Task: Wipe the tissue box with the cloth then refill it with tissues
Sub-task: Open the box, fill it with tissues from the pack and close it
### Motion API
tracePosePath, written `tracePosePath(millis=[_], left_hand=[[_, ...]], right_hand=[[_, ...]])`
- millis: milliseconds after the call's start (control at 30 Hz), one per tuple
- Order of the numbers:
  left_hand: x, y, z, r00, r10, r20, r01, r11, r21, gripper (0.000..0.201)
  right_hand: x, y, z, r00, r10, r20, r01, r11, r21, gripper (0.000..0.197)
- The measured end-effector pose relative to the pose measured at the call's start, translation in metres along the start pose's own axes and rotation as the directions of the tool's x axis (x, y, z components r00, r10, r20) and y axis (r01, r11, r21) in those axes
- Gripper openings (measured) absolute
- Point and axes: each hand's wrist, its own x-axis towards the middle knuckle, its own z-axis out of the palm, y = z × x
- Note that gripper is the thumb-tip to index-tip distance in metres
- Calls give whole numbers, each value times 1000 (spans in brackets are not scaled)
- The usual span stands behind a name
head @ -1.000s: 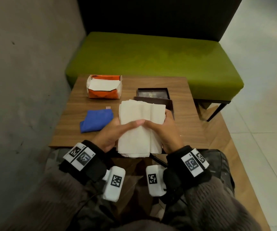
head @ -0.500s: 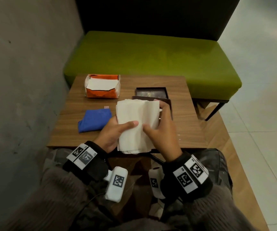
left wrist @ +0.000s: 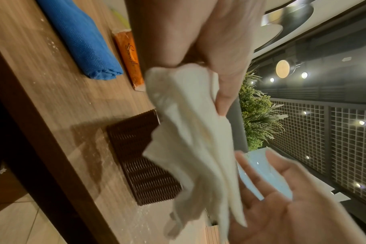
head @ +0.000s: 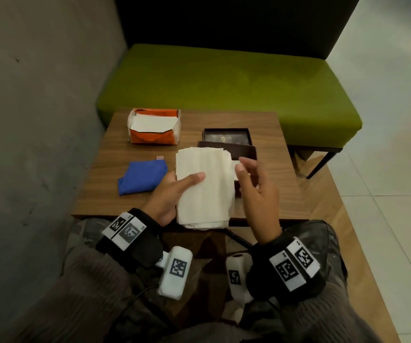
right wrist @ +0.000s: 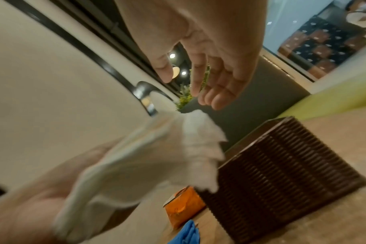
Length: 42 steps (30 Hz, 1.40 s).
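My left hand (head: 172, 194) grips a stack of white tissues (head: 204, 189) above the table's near edge, thumb across its top. In the left wrist view the tissues (left wrist: 190, 140) hang from that hand's fingers (left wrist: 224, 92). My right hand (head: 256, 184) hovers just right of the stack with fingers loosely spread and nothing in it; its fingers (right wrist: 217, 92) hang above the tissues (right wrist: 157, 153). The dark brown ribbed tissue box (head: 245, 154) stands behind the stack, mostly hidden; its wall (right wrist: 282, 173) shows in the right wrist view. A folded blue cloth (head: 142, 177) lies on the table at the left.
An orange tissue pack (head: 153, 129), torn open, sits at the table's (head: 100, 194) back left. The box's dark lid (head: 226, 137) lies behind the box. A green bench (head: 224, 82) stands beyond the table, and a grey wall (head: 38, 120) runs along the left.
The right hand has let go of the tissue stack and pulled off to the right, fingers spread. The left hand alone now holds the stack.
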Motion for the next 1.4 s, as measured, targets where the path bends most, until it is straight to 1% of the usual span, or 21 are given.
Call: tracePosePath(millis=[33, 67, 100, 167, 233, 300, 400, 467, 567, 667, 733, 800, 867, 933, 1000, 1033, 1100, 1167, 1233, 1333, 1400], left_hand=[[-1, 2, -1, 1000, 5, 11, -5, 1000, -16, 44], [-2, 3, 0, 999, 11, 37, -10, 999, -36, 45], [-4, 4, 1, 998, 16, 65, -13, 999, -43, 48], [-7, 4, 9, 992, 1, 129, 2, 1000, -19, 50], [-10, 0, 20, 984, -20, 176, 5, 996, 86, 43], [-10, -4, 28, 985, 4, 171, -35, 984, 177, 42], [-8, -1, 25, 988, 48, 148, -73, 984, 165, 27], [-7, -1, 24, 987, 36, 159, -70, 975, 212, 25], [-8, -1, 24, 984, 53, 171, -110, 935, 338, 30], [-5, 11, 13, 984, 23, 176, -93, 909, 406, 44], [-4, 18, 8, 977, -17, 212, -83, 887, 454, 44], [-5, 21, 6, 972, -42, 230, -73, 881, 468, 42], [-4, 21, -1, 982, -40, 184, -30, 931, 363, 41], [-4, 18, -11, 991, -41, 124, 25, 991, 128, 45], [-7, 12, -14, 992, -44, 120, 56, 993, -107, 46], [-9, 8, -12, 993, -41, 114, 60, 984, -170, 45], [-10, 0, -5, 996, -27, 80, 40, 986, -162, 44], [-11, -5, 1, 999, 28, 22, -27, 999, -42, 41], [-10, -5, 4, 997, 72, -28, -71, 997, 28, 33], [-8, -6, 4, 998, 65, -21, -64, 997, 41, 32], [-9, -5, 3, 998, 57, -12, -56, 997, 54, 35]], right_hand=[[4, -1, -4, 994, 106, 13, -106, 992, 67, 21], [8, -2, -6, 974, 214, 77, -223, 964, 144, 22], [11, -4, -8, 939, 297, 172, -331, 916, 225, 27], [12, -8, -3, 863, 353, 361, -479, 800, 362, 43], [9, -10, 7, 822, 353, 447, -539, 738, 407, 57], [7, -11, 13, 819, 359, 448, -541, 742, 395, 59], [7, -8, 11, 820, 360, 446, -549, 716, 432, 56], [4, -8, 12, 816, 356, 456, -552, 715, 429, 50], [3, -5, 13, 835, 368, 410, -521, 768, 372, 34], [14, -3, -1, 865, 347, 364, -453, 852, 264, 19], [22, -2, -9, 856, 336, 392, -416, 899, 138, 16], [27, -2, -13, 849, 333, 411, -408, 907, 107, 12], [31, -1, -18, 865, 334, 375, -426, 883, 196, 15], [34, 1, -24, 870, 341, 356, -456, 832, 316, 21], [31, 2, -27, 853, 339, 396, -482, 801, 354, 29], [28, 2, -26, 841, 339, 421, -492, 802, 337, 32], [23, 2, -23, 824, 351, 444, -506, 809, 298, 33], [21, 1, -20, 822, 366, 436, -518, 799, 306, 31], [19, 1, -18, 824, 385, 415, -526, 792, 309, 29], [17, 2, -16, 828, 399, 394, -515, 820, 251, 19], [18, 0, -17, 826, 404, 392, -522, 810, 266, 17]])
